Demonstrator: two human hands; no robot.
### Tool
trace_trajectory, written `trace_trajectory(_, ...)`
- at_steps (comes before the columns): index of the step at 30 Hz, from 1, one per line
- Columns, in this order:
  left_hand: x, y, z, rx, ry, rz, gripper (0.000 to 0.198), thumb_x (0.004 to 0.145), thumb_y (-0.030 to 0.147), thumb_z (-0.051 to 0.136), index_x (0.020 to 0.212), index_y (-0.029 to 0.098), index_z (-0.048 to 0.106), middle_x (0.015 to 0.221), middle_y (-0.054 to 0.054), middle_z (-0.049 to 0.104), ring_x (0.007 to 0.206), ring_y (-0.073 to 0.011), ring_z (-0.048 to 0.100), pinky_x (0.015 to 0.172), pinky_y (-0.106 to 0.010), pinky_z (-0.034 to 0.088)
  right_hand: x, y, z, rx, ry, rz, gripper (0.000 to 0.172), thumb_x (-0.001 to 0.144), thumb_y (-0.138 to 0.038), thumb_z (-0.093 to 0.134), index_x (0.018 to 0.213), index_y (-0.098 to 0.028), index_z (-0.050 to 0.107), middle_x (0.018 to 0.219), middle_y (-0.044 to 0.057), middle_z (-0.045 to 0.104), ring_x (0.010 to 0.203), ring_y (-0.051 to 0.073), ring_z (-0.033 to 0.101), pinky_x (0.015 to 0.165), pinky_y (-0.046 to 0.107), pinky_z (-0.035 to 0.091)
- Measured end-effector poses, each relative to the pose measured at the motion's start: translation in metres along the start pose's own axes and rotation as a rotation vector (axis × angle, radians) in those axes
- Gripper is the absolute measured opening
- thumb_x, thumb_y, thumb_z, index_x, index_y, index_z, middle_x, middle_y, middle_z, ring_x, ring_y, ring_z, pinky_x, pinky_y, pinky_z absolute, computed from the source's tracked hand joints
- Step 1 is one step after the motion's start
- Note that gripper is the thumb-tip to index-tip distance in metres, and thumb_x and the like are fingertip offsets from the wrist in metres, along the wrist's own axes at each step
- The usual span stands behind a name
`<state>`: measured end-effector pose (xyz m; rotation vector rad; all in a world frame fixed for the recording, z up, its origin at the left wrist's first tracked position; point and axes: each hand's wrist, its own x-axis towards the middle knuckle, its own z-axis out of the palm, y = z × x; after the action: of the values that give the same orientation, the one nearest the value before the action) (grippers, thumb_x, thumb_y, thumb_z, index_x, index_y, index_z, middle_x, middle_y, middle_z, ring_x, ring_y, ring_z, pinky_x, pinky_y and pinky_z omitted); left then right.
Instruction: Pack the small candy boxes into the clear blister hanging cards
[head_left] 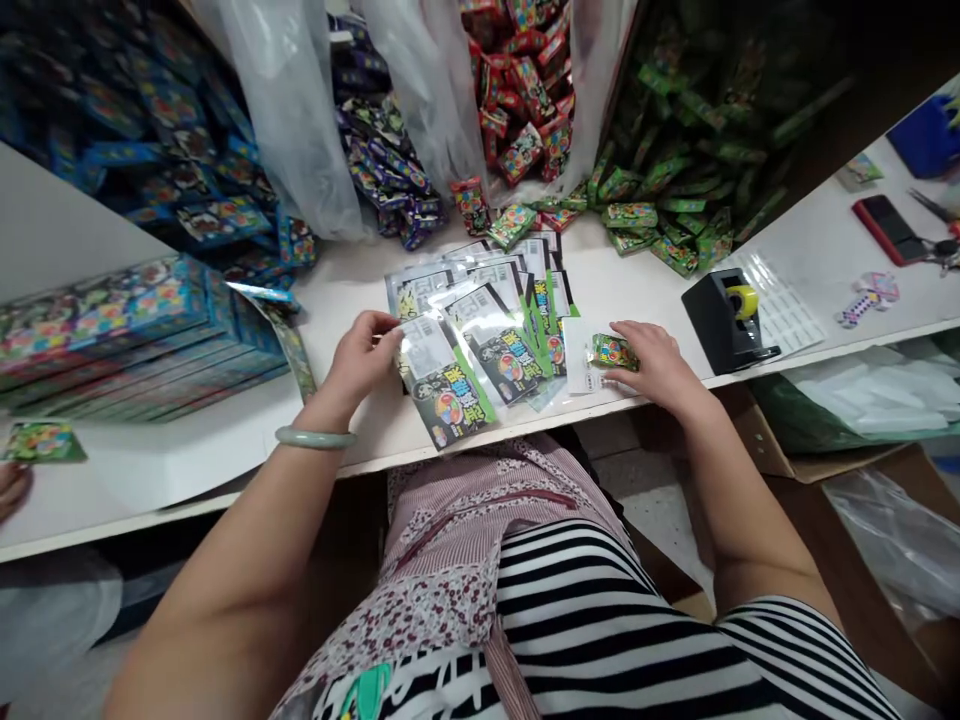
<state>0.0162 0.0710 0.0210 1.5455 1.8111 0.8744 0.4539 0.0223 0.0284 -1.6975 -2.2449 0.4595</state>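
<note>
My left hand [365, 358] pinches the upper left edge of a clear printed pouch [448, 402], which reaches over the table's front edge. Beside it lie several more such pouches [504, 345], overlapping in a loose heap. My right hand [654, 362] has thumb and fingers around a small green candy packet [613, 351]. That packet is over a white card [579, 370] at the right end of the heap. A green bangle [315, 438] circles my left wrist.
Loose packets lie at the back: blue [225, 215], purple [394, 185], red [525, 90] and green [667, 225]. Blue boxes [112, 330] are stacked left. A tape dispenser [724, 325] and red phone [889, 228] are right. Another person's hand [13, 488] shows far left.
</note>
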Motion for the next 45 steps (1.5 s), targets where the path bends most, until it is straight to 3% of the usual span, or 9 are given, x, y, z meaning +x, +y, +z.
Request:
trace_trajectory(5, -0.005, 0.007, -0.003, 0.214, -0.008, 0.095, 0.017, 0.079, 0.033, 0.062, 0.092, 0.021, 0.062, 0.103, -0.007, 0.067, 0.098, -0.0249, 0.060, 0.086, -0.037, 0.049, -0.012, 0.008, -0.001, 0.002, -0.006, -0.046, 0.049, 0.086, -0.030, 0.065, 0.134, -0.021, 0.060, 0.129, 0.015, 0.067, 0.122, 0.036, 0.058, 0.103, 0.057, 0.043)
trace_trajectory(9, -0.011, 0.040, 0.005, 0.134, 0.019, 0.259, 0.018, 0.080, 0.034, 0.066, 0.094, 0.023, 0.065, 0.103, -0.006, 0.068, 0.101, -0.0249, 0.060, 0.089, -0.037, 0.048, -0.020, 0.002, -0.006, 0.199, -0.077, -0.175, 0.052, 0.084, -0.035, 0.071, 0.135, -0.026, 0.060, 0.131, 0.012, 0.067, 0.123, 0.033, 0.058, 0.104, 0.056, 0.043)
trace_trajectory(11, -0.017, 0.063, 0.023, 0.008, -0.099, 0.300, 0.016, 0.080, 0.033, 0.068, 0.093, 0.023, 0.067, 0.096, -0.005, 0.069, 0.094, -0.0222, 0.062, 0.086, -0.035, 0.049, -0.021, 0.007, -0.005, 0.299, -0.060, -0.161, 0.055, 0.082, -0.040, 0.074, 0.134, -0.027, 0.059, 0.132, 0.012, 0.065, 0.123, 0.032, 0.058, 0.105, 0.056, 0.044)
trace_trajectory(14, -0.026, 0.096, 0.065, -0.158, -0.442, 0.273, 0.023, 0.083, 0.036, 0.067, 0.100, 0.020, 0.068, 0.098, -0.005, 0.071, 0.086, -0.0190, 0.064, 0.079, -0.033, 0.051, -0.017, 0.027, 0.004, 0.323, 0.192, 0.098, 0.059, 0.083, -0.042, 0.071, 0.136, -0.021, 0.056, 0.130, 0.017, 0.063, 0.115, 0.032, 0.060, 0.101, 0.055, 0.047)
trace_trajectory(17, -0.029, 0.116, 0.108, -0.216, -0.614, 0.233, 0.028, 0.078, 0.032, 0.073, 0.102, 0.019, 0.067, 0.103, -0.006, 0.071, 0.084, -0.0177, 0.064, 0.075, -0.031, 0.051, -0.009, 0.045, 0.016, 0.274, 0.326, 0.299, 0.063, 0.079, -0.038, 0.071, 0.135, -0.014, 0.055, 0.116, 0.017, 0.066, 0.105, 0.031, 0.061, 0.099, 0.055, 0.047)
trace_trajectory(25, -0.022, 0.132, 0.167, -0.507, -0.499, 0.118, 0.014, 0.074, 0.013, 0.067, 0.087, 0.018, 0.066, 0.068, 0.004, 0.056, 0.061, -0.0113, 0.053, 0.060, -0.025, 0.046, 0.007, 0.043, 0.022, 0.581, 0.540, 0.292, 0.051, 0.080, -0.037, 0.063, 0.127, -0.020, 0.058, 0.080, 0.000, 0.060, 0.069, 0.017, 0.057, 0.070, 0.035, 0.052)
trace_trajectory(31, -0.010, 0.154, 0.168, -0.761, -0.352, 0.106, 0.026, 0.074, 0.013, 0.070, 0.099, 0.020, 0.069, 0.086, 0.000, 0.066, 0.081, -0.0127, 0.061, 0.075, -0.026, 0.051, 0.033, 0.026, 0.001, 0.650, 0.705, 0.183, 0.057, 0.088, -0.049, 0.059, 0.139, -0.030, 0.043, 0.101, 0.006, 0.064, 0.076, 0.019, 0.059, 0.072, 0.037, 0.052)
trace_trajectory(36, -0.004, 0.152, 0.140, -0.774, -0.195, 0.166, 0.021, 0.074, 0.012, 0.068, 0.094, 0.020, 0.069, 0.087, 0.000, 0.068, 0.084, -0.0129, 0.062, 0.080, -0.028, 0.052, 0.037, -0.011, -0.002, 0.700, 0.727, 0.080, 0.025, 0.091, -0.044, 0.056, 0.110, -0.028, 0.061, 0.097, 0.005, 0.062, 0.083, 0.021, 0.061, 0.075, 0.036, 0.053)
trace_trajectory(45, -0.038, 0.123, 0.090, -0.610, -0.260, 0.189, 0.035, 0.075, 0.021, 0.073, 0.109, 0.019, 0.066, 0.103, -0.004, 0.070, 0.092, -0.0166, 0.064, 0.084, -0.030, 0.053, 0.021, -0.059, 0.011, 0.957, 0.474, 0.109, 0.032, 0.080, -0.040, 0.074, 0.108, -0.025, 0.068, 0.102, 0.005, 0.072, 0.089, 0.021, 0.068, 0.080, 0.039, 0.059)
